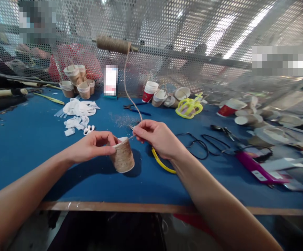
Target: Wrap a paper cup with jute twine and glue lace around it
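Note:
In the head view, my left hand (99, 147) grips the rim of a small paper cup (123, 157), tilted a little above the blue table. Brown twine covers the cup's outer wall. Close to the cup's upper right edge, my right hand (155, 137) pinches a strand of twine (127, 89) between thumb and fingers. That strand runs up to a twine spool (113, 44) mounted on a rod against the mesh panel. A short stretch of it joins the right fingertips to the cup's rim. The cup's inside is mostly hidden.
Twine-covered cups (74, 82) stand at the back left, near white scraps (79, 108). Pliers (137, 108) lie behind my hands. A yellow woven piece (189, 107), red paper cups (150, 92), black cord (193, 146) and a purple box (258, 169) occupy the right side.

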